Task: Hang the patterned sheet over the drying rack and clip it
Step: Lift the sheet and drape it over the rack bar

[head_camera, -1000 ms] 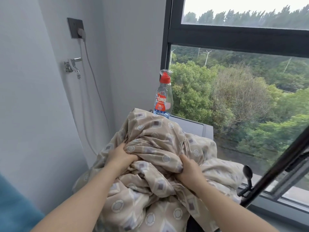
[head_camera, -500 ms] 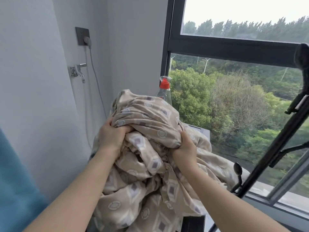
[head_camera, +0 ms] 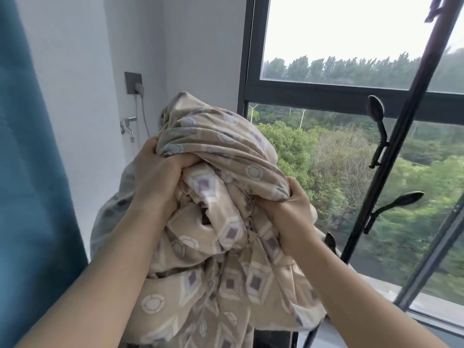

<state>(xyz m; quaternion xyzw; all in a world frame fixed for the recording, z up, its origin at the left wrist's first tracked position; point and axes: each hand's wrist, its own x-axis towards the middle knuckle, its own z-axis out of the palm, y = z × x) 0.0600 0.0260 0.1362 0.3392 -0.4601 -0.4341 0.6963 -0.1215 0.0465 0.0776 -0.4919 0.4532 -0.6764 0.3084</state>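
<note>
The patterned sheet (head_camera: pixel 221 151) is a bunched wad held high before the window, just left of the drying rack (head_camera: pixel 391 151), with the fingers of the left hand (head_camera: pixel 155 172) and right hand (head_camera: pixel 291 204) clenched into its folds. Thrown over like this, it could snag on the rack's pegs (head_camera: pixel 375 112) or land lumped, and the loose lower folds may slide off.

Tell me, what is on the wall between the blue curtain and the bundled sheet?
Between curtain and sheet, the head view shows white wall bearing a dark socket with a white plug and cable, and a metal tap below.
</note>
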